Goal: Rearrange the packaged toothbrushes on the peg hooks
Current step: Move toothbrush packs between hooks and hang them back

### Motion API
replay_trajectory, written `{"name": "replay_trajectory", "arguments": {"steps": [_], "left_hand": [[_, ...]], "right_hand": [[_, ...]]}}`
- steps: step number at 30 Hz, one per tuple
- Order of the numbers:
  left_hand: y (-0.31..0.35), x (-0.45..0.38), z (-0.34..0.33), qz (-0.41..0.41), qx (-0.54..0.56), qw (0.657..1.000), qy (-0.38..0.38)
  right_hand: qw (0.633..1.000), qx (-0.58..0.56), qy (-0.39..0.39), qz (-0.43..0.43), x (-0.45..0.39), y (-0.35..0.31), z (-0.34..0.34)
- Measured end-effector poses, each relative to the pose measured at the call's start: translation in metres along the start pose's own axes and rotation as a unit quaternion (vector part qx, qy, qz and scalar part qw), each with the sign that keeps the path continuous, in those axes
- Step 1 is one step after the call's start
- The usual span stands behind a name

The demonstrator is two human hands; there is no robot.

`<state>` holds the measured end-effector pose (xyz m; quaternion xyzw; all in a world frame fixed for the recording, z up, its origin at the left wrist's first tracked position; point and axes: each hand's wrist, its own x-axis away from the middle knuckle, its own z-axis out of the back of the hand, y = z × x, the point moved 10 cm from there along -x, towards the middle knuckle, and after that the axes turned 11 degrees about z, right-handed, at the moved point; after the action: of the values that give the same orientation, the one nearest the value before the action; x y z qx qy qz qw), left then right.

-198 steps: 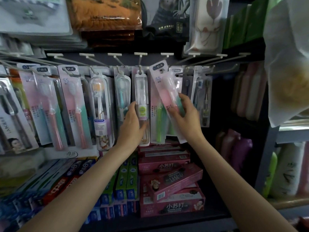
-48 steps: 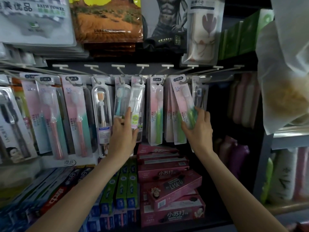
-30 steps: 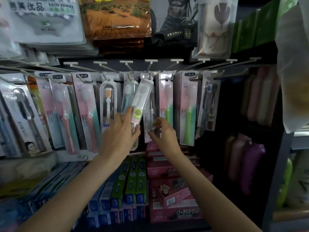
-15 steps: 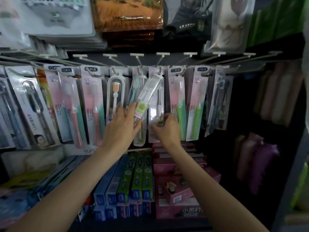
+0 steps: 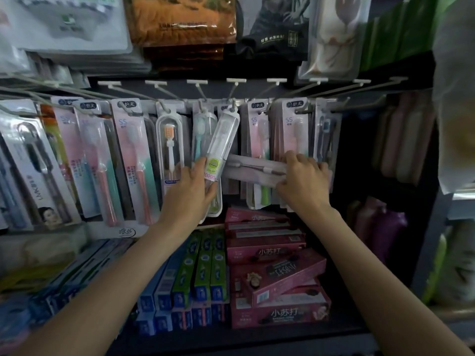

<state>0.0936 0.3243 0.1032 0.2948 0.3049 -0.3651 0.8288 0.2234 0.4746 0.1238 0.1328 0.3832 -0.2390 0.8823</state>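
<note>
Left hand (image 5: pixel 191 187) is gripping the tilted clear-case toothbrush (image 5: pixel 221 145), still hooked at 12 o'clock. Right hand (image 5: pixel 302 179) is pinching a flat pack (image 5: pixel 253 170), lying sideways off its peg (3 o'clock of the case). Risk: tilted case is slipping off its hook (image 5: pixel 233 105); sideways pack is snagging neighbours.

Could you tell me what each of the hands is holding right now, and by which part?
Left hand grips the clear toothbrush case at its lower, labelled part. Right hand pinches the sideways toothbrush pack at its right end.
</note>
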Motion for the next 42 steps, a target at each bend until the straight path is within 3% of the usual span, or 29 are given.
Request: {"name": "replay_trajectory", "arguments": {"steps": [6,9,12,15,22,29,33,42], "left_hand": [[0.015,0.006,-0.014,0.051,0.100,0.993,-0.022],[0.029,0.007,-0.028,0.064,0.128,0.989,-0.036],[0.038,0.008,-0.041,0.067,0.145,0.986,-0.049],[0.039,0.008,-0.045,0.071,0.138,0.986,-0.053],[0.033,0.006,-0.045,0.070,0.103,0.991,-0.054],[0.030,0.007,-0.044,0.076,0.086,0.992,-0.057],[0.032,0.010,-0.044,0.068,0.085,0.993,-0.052],[0.034,0.020,-0.039,0.037,0.110,0.992,-0.054]], "right_hand": [[0.984,-0.130,0.070,-0.096,0.058,0.065,-0.010],[0.920,-0.314,0.151,-0.180,0.090,0.097,-0.015],[0.869,-0.379,0.174,-0.267,0.106,0.124,-0.022],[0.870,-0.383,0.139,-0.279,0.097,0.134,-0.030],[0.884,-0.341,0.147,-0.283,0.058,0.156,-0.032],[0.929,-0.247,0.143,-0.237,0.043,0.148,-0.021],[0.910,-0.268,0.163,-0.269,0.037,0.154,-0.018],[0.900,-0.294,0.093,-0.309,0.042,0.153,-0.054]]}}
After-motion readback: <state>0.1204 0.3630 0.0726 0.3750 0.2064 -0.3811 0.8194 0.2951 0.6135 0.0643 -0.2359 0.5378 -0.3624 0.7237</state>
